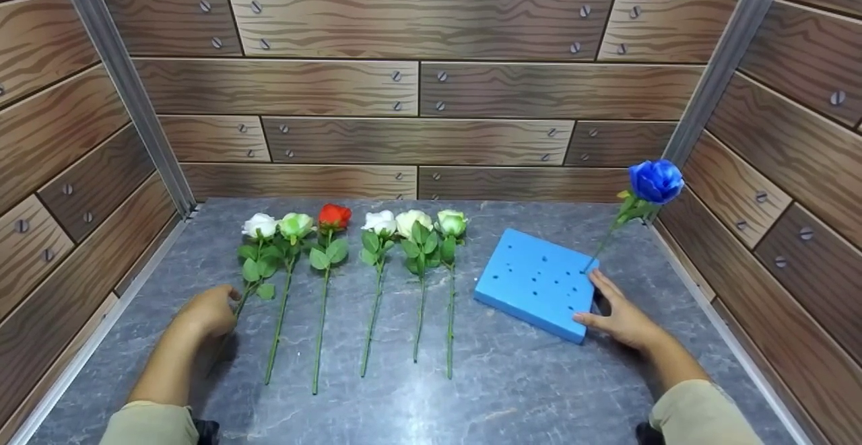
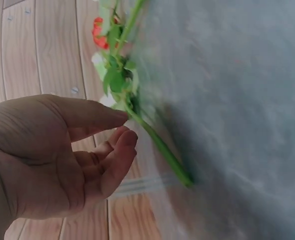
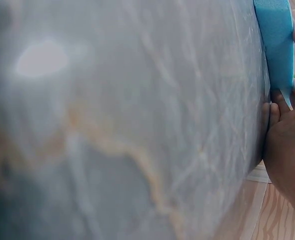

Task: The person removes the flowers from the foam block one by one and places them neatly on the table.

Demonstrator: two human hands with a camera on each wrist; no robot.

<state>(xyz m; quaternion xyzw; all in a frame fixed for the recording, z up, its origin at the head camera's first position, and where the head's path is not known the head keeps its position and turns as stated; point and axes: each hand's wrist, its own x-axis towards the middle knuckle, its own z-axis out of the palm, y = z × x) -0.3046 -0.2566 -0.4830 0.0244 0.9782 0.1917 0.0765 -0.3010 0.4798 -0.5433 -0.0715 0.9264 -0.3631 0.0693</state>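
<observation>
My left hand (image 1: 210, 310) pinches the stem of the leftmost white rose (image 1: 260, 225). In the left wrist view, the thumb tip lies against the green stem (image 2: 160, 147); the index fingertip is hidden behind the thumb. At the right, my right hand (image 1: 623, 317) grips the edge of a blue foam block (image 1: 532, 283) pierced with small holes. Its thumb is on the near corner, and other fingers press against the block's side in the right wrist view. A blue rose (image 1: 655, 181) stands in the block's right corner, leaning right.
To the right of the held stem lie a green-white rose (image 1: 296, 227), a red rose (image 1: 334, 216), a white rose (image 1: 380, 223), a cream rose (image 1: 413, 223) and another green-white rose (image 1: 451, 223). Wood-patterned walls (image 1: 417, 88) enclose the grey marbled table (image 1: 404, 404) on three sides.
</observation>
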